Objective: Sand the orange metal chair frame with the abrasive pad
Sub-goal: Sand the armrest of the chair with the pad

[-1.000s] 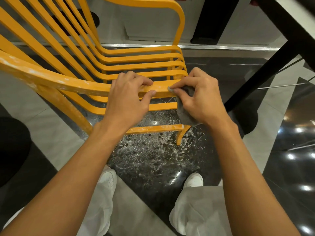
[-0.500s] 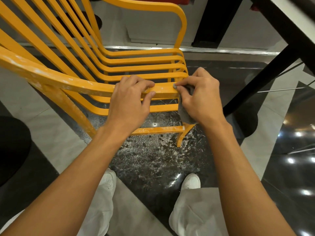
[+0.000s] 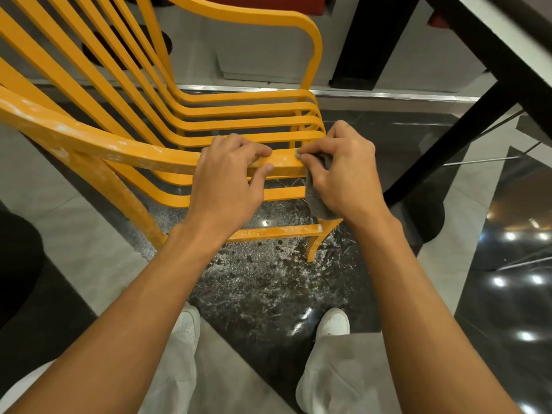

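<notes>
Polished dark floor [image 3: 507, 309] crossed by pale grey bands lay underfoot, and nearest the camera a person's light grey trousers [image 3: 343, 380] ended in two white shoes [image 3: 334, 322]. Just past the toes, pale dust [image 3: 263, 279] and dark flecks were scattered over the dark tile beneath the chair.

Both bare forearms reached forward to the orange chair frame [image 3: 131, 204], which stood on that dusty patch, directly in front of the person. The left hand [image 3: 227, 180] lay on the near armrest [image 3: 119, 150]; its grip was clamped on the bar, fingers curled over the top and the thumb pressed against the front face. The right hand [image 3: 346, 174] was at the front end of the same armrest, its grip pinched on the grey abrasive pad [image 3: 318, 201]. The fingertips held the pad's upper edge against the corner of the bar, while the rest of the pad hung down below the palm. Whitish scuffs marked the armrest, the leg under it and the low rail [image 3: 268, 233] between the legs.

Beyond the hands ran the curved seat slats [image 3: 254, 124], then the far armrest [image 3: 254, 17]. To the right, a black desk leg [image 3: 448, 141] slanted down to the floor, and a grey wall base [image 3: 268, 55] closed the background.
</notes>
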The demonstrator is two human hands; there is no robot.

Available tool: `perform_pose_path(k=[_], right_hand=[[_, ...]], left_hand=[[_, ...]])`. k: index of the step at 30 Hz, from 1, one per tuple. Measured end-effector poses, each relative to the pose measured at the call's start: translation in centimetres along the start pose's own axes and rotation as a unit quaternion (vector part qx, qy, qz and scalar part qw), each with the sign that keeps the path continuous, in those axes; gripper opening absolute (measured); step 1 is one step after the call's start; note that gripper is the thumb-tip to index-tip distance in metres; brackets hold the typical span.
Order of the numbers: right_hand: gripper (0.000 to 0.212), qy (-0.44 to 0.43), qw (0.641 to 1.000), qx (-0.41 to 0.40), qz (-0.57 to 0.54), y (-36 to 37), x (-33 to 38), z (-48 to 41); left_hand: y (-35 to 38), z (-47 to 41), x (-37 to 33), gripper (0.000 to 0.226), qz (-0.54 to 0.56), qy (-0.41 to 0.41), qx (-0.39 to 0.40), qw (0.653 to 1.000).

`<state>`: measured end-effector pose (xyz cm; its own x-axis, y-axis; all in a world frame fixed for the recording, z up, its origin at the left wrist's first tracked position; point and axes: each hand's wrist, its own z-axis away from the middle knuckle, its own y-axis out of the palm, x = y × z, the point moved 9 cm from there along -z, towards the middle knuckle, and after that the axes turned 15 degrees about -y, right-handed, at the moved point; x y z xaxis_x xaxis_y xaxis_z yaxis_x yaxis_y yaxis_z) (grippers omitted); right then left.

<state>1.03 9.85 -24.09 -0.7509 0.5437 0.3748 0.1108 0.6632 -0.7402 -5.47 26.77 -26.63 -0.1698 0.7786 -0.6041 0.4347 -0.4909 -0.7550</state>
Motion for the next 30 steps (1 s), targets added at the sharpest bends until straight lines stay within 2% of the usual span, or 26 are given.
perform_pose_path(k=[5,8,11,16,20,23,26,30], right_hand=[[0.009,-0.027,0.998,0.046,-0.026,0.1,0.5,-0.1],[0.008,0.004,0.999,0.034,-0.005,-0.4,-0.5,-0.3],[0.010,0.001,1.000,0.016,0.002,0.4,0.5,-0.6],[0.009,-0.012,0.998,0.059,-0.026,0.5,0.9,-0.1],[0.009,0.018,0.999,0.032,0.007,-0.4,-0.2,-0.3],[0.010,0.003,1.000,0.023,0.018,0.8,1.1,-0.8],[0.010,-0.034,0.998,0.053,-0.012,1.6,2.2,-0.7],[0.009,-0.012,0.998,0.060,-0.013,0.4,0.8,-0.4]], left_hand=[[-0.1,0.1,0.1,0.028,0.012,0.006,0.002,1.000],[-0.2,0.0,0.1,0.028,0.011,0.004,-0.003,1.000],[-0.3,0.2,0.0,0.028,-0.004,0.010,-0.011,1.000],[-1.0,0.5,0.3,0.028,-0.030,0.002,-0.039,0.999],[-1.4,0.6,0.6,0.029,-0.045,0.003,-0.047,0.998],[-1.5,0.5,0.7,0.030,-0.052,0.002,-0.048,0.998],[-1.6,0.6,0.9,0.030,-0.050,0.002,-0.045,0.998],[-2.0,0.5,1.2,0.031,-0.049,-0.006,-0.049,0.998]])
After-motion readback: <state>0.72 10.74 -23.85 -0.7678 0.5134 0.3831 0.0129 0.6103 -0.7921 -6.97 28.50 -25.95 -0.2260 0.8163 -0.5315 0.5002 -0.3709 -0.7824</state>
